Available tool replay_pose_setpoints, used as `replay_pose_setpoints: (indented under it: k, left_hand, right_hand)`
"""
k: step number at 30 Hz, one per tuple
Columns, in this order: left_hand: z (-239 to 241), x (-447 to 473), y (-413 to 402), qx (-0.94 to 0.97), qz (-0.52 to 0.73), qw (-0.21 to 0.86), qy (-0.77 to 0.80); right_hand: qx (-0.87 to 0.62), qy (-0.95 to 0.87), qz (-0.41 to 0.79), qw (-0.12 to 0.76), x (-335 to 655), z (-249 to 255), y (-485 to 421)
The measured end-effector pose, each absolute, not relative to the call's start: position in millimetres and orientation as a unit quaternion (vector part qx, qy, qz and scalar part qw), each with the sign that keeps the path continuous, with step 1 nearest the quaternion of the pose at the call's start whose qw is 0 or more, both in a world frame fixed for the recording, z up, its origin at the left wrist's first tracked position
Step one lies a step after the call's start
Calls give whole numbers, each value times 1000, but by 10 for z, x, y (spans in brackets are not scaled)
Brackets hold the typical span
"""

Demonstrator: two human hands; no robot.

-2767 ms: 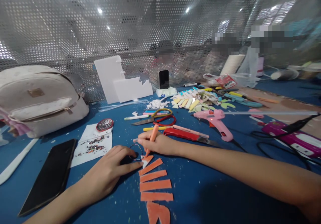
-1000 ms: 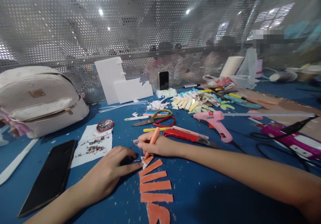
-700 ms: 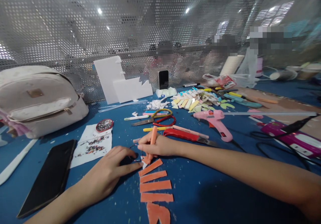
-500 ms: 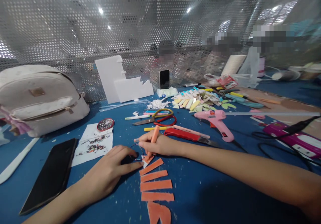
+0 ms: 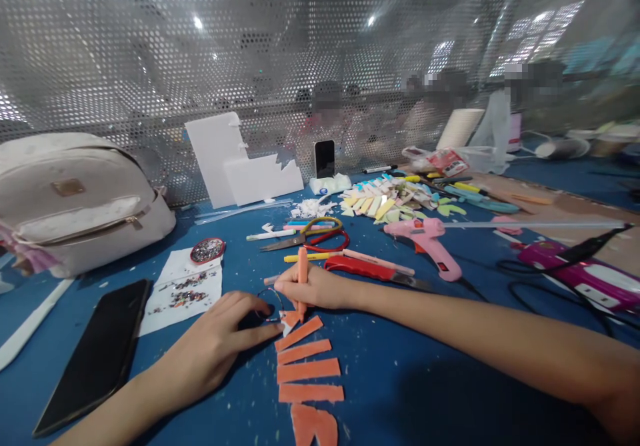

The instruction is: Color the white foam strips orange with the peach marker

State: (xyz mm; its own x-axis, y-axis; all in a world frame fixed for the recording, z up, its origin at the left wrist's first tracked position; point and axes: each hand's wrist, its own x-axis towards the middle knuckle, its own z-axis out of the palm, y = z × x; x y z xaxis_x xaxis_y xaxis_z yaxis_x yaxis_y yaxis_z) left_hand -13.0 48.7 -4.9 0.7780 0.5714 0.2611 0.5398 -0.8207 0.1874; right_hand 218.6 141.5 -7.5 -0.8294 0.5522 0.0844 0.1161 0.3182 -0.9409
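Note:
My right hand (image 5: 315,286) grips an orange marker (image 5: 303,276) nearly upright, its lower end at the edge of a small paper-like piece (image 5: 289,319). That piece is partly orange and partly white. My left hand (image 5: 225,333) lies spread on the table with its thumb tip touching the piece's left side. By its fingertips is a thin dark beaded loop (image 5: 267,299), partly hidden. Below the piece, several orange strips (image 5: 307,371) lie in a fanned column, with a notched orange piece (image 5: 315,423) nearest me.
Scissors (image 5: 300,239), a red utility knife (image 5: 360,269) and markers lie just beyond my hands. A pink glue gun (image 5: 425,233) and a magenta power strip (image 5: 575,266) are right. A phone (image 5: 95,353), beads on paper (image 5: 183,293) and a backpack (image 5: 80,206) are left.
The orange marker has gone from slanted to nearly upright, its lower end shifting slightly right along the piece, which shows more orange. My left hand stays beside it. The view shifts slightly.

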Motion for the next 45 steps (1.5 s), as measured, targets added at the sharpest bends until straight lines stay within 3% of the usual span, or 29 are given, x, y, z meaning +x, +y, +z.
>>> replay_pose_setpoints:
  k: [45]
  left_hand:
    - [-61, -145, 476, 941, 154, 62, 294]
  right_hand:
    - [-217, -763, 563, 233, 2175, -74, 1429]
